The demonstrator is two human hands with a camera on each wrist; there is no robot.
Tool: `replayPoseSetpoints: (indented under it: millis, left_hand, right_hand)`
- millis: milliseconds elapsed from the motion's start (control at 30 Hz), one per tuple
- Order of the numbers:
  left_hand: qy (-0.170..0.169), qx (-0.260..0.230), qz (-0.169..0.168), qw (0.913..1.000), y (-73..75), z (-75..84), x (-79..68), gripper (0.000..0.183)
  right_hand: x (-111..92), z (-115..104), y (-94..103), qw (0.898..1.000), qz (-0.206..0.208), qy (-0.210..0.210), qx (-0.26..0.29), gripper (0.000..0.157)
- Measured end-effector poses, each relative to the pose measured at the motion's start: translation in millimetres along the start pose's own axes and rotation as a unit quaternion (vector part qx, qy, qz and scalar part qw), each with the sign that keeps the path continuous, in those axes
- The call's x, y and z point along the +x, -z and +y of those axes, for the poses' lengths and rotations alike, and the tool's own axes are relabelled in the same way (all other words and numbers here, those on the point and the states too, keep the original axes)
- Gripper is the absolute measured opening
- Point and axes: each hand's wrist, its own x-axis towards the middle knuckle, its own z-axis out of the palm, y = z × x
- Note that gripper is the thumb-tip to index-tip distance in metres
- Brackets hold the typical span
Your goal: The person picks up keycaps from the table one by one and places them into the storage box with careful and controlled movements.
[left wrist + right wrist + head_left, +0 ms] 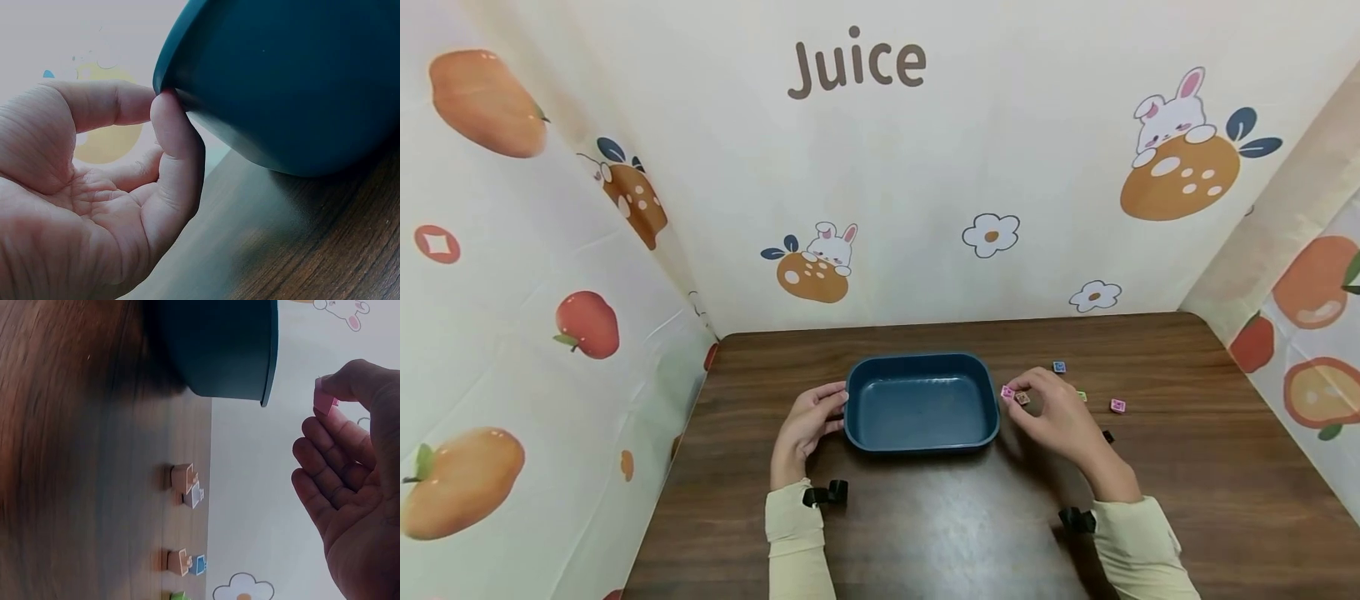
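Observation:
A dark blue rectangular tray (922, 447) with raised sides stands upright on the table. At its left end my left hand (807, 425) pinches the rim between thumb and finger, and the left wrist view shows this hand (94, 187) up close. Beyond the tray's right end, my right hand (1060, 417) pinches a small pink block (1007, 392) between thumb and index finger. In the right wrist view the pink block (323, 400) is off the table beside the tray (225, 356), while the other fingers are loosely bent. A brown block (1021, 398) appears just under the fingers.
Around the right hand lie a blue block (1059, 367), a partly hidden green block (1081, 396) and another pink block (1117, 406). A whitish block (194, 495) shows in the right wrist view. A printed cloth (910, 167) borders the wooden table (925, 533).

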Motion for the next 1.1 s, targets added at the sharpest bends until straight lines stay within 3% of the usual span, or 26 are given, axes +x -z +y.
replayPoseSetpoints:
  millis: [400,1100]
  left_hand:
    - [0.012,-0.004,0.009,0.9999,-3.4,-3.0,2.5,0.041]
    - [-0.001,-0.004,0.005,1.0000,1.0,-2.1,-0.5,0.041]
  right_hand:
    - [2.5,-11.6,-7.1,0.998,-0.040,-0.048,0.011,0.008]
    - [15.8,-29.5,-23.2,0.999,-0.050,-0.003,0.011,0.011]
